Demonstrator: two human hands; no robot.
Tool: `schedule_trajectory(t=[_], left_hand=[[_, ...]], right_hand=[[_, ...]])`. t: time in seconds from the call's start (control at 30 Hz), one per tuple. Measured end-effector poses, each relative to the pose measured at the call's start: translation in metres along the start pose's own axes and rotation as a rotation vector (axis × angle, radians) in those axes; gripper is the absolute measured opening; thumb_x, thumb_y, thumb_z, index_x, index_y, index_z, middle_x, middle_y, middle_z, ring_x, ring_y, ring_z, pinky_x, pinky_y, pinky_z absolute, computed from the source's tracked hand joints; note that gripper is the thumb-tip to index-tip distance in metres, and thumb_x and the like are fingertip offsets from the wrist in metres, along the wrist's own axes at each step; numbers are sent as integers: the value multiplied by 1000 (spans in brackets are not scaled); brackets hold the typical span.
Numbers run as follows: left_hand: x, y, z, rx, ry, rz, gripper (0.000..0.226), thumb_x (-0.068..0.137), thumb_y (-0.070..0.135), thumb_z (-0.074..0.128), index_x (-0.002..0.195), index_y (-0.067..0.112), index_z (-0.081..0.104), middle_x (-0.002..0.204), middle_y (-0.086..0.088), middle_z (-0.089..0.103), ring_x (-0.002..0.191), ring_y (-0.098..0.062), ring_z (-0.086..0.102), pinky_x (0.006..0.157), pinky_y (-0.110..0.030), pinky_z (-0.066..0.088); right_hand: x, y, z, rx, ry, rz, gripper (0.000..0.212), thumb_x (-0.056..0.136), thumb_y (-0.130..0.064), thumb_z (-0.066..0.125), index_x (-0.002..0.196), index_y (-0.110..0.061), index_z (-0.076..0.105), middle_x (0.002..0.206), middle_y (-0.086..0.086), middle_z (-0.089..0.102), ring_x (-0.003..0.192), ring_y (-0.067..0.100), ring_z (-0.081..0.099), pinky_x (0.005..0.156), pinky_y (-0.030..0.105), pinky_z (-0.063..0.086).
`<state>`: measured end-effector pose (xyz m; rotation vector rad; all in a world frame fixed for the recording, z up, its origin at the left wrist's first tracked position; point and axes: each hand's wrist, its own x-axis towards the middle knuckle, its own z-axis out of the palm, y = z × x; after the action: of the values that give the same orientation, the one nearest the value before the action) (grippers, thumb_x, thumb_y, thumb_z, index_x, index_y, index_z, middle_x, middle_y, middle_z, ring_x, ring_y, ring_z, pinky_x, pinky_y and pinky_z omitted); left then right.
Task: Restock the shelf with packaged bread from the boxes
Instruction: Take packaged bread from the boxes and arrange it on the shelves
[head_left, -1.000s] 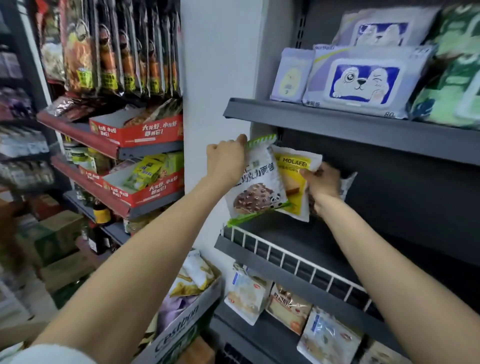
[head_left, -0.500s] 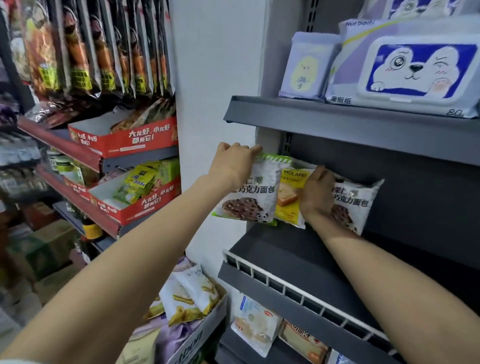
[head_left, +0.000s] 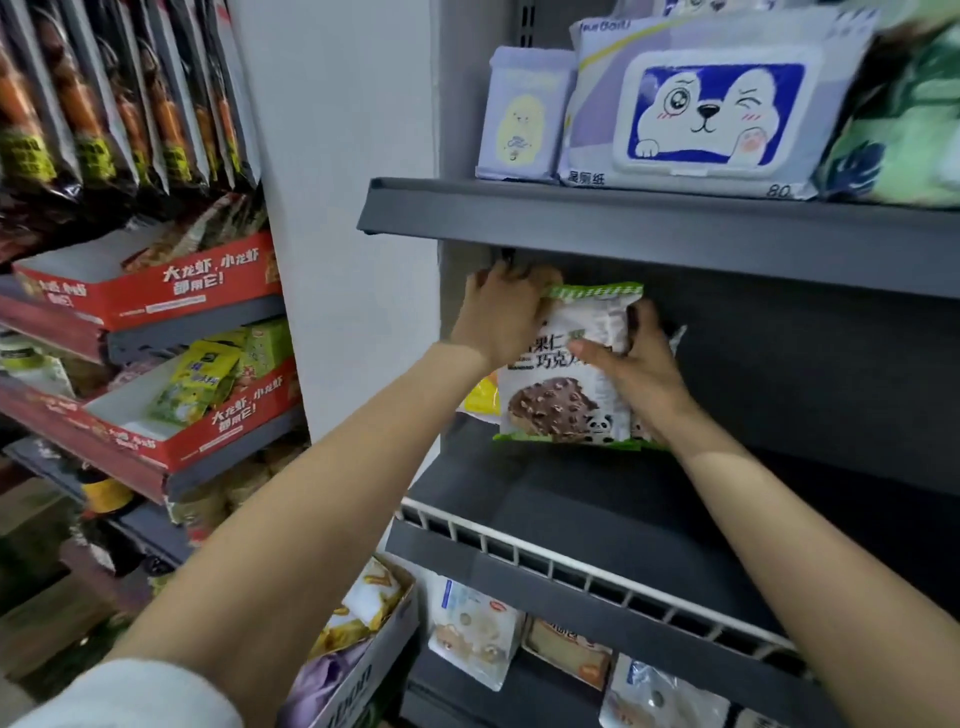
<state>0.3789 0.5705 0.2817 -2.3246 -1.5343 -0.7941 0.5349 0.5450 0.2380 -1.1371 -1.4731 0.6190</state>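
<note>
Chocolate bread pack stands upright at the back-left of the dark shelf, just under the upper shelf carrying the wet wipes. Left hand curls round the pack's top-left corner; right hand grips its right edge, thumb across the front. A yellow pack peeks out just left of it, a second pack's edge behind the right hand.

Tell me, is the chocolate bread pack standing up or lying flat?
Standing up. The bread pack faces front, green top seal up, bottom edge on the shelf, with the left hand and right hand gripping its sides.
</note>
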Motion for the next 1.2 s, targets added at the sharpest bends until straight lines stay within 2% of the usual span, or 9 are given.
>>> schedule_trajectory(t=[0.1,0.23,0.37,0.43,0.5,0.67,0.93,1.03,1.2], left_hand=[[-5,10,20,-22,105,-107,57,94,44,46,144,21,31,146,-9,33,136,-30,28,109,-43,23],[-14,11,56,-335,-170,-152,81,86,50,58,150,32,11,157,-10,12,145,-31,12,113,-52,25],[-21,20,80,-139,-319,-159,90,83,57,58,148,42,-3,159,-6,-2,147,-31,3,113,-61,14],[-22,20,89,-180,-338,-159,90,84,53,59,148,42,-3,159,-5,3,146,-31,11,111,-64,16],[-21,22,96,-320,-313,-145,89,85,41,64,150,36,3,156,-9,17,141,-33,25,111,-56,27],[-22,37,99,-449,-184,-215,83,81,17,71,148,17,23,139,-18,40,124,-35,45,106,-39,37],[-34,52,83,-443,-195,-313,73,85,8,64,147,19,27,137,-17,44,122,-32,49,102,-34,39],[-58,34,58,-297,-182,-351,53,87,9,56,137,17,41,130,-14,53,115,-33,55,94,-39,48],[-140,-15,-4,-39,-55,-475,28,90,22,49,116,17,56,113,-9,65,106,-31,59,79,-36,47]], right_hand=[[-5,13,-20,65,183,-1,65,82,-15,72,135,-9,34,118,-7,51,109,8,50,90,21,40],[-5,41,-26,53,193,64,66,83,-13,71,135,-6,31,124,-1,51,116,15,51,99,29,43],[-4,57,-18,-121,198,99,67,82,-14,72,133,3,32,134,17,42,125,25,41,103,20,30],[-3,53,-20,-365,239,61,83,79,-14,74,141,4,22,140,23,26,132,29,26,110,17,15],[-1,47,-26,-618,244,-74,99,77,-12,76,150,-7,10,146,23,16,136,30,20,111,23,18],[2,37,-29,-1105,-68,-265,84,80,-18,73,148,-15,24,152,12,18,141,31,18,119,40,17],[-9,38,-28,-1134,-189,-168,72,88,-19,60,148,-15,20,151,8,18,139,32,19,119,44,12],[-26,15,-11,-1021,-224,-216,62,89,-18,57,145,-16,29,150,7,22,136,30,23,113,41,27],[-74,-33,51,-705,-330,-303,32,91,-14,48,122,-17,54,123,7,55,112,28,54,87,37,49]])
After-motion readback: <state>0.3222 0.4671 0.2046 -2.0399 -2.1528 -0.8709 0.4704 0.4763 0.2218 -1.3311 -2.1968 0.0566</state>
